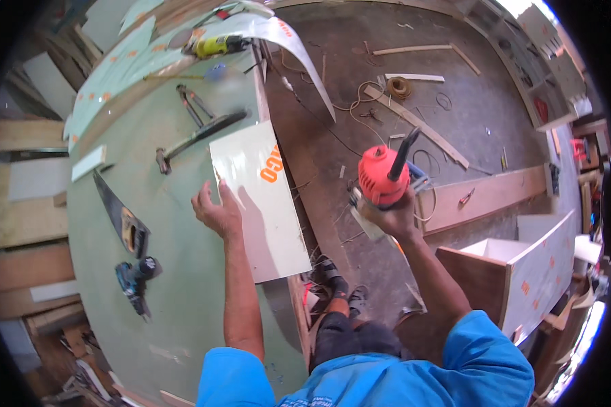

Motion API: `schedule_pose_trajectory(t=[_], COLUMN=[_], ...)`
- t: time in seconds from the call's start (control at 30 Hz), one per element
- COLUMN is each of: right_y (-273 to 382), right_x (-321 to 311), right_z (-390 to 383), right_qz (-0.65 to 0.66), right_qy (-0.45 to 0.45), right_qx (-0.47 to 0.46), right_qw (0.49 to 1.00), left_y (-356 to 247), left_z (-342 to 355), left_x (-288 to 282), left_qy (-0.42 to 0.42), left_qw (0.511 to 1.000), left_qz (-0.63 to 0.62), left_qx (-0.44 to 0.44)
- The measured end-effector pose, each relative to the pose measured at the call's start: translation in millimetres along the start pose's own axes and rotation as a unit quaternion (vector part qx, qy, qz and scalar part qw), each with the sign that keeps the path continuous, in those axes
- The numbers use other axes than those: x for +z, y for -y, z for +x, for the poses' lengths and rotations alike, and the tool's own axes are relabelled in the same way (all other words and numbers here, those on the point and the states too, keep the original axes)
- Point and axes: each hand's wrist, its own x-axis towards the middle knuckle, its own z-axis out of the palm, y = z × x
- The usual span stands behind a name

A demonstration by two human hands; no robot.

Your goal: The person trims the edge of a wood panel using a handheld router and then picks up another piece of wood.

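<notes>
A white board [256, 203] with orange print lies on the pale green worktable [183, 292], partly jutting past its right edge. At the board's left edge is my left hand [220, 210], fingers apart and holding nothing; whether the thumb touches the board I cannot tell. My right hand [394, 214] grips a red power tool [385, 175] with a black stub on top, raised over the floor to the right of the table. The tool's underside and most of my right fingers are hidden, and its exact kind does not show.
On the table lie a hammer [200, 140], pincers [191, 105], a handsaw [121, 214], a cordless drill [134, 283] and a yellow-green power tool [217, 45]. Cables and wood strips [421, 125] litter the floor. A box-like cabinet [509, 275] stands at right.
</notes>
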Motion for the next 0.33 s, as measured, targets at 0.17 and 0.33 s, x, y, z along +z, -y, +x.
schedule_pose_trajectory(t=[0.17, 0.33], right_y=[15.9, 18.2], right_x=[-46.6, -81.7], right_z=[-40.5, -57.3], right_qz=[-0.079, -0.194], right_qy=[0.023, 0.117], right_qx=[0.074, 0.103], right_qw=[0.994, 0.968], left_y=[-118.4, -212.0], left_z=[-34.2, -99.5], left_x=[-46.9, -61.3], left_qy=[0.098, 0.215], left_qw=[0.981, 0.942], left_qz=[-0.169, -0.251], left_qx=[0.023, 0.050])
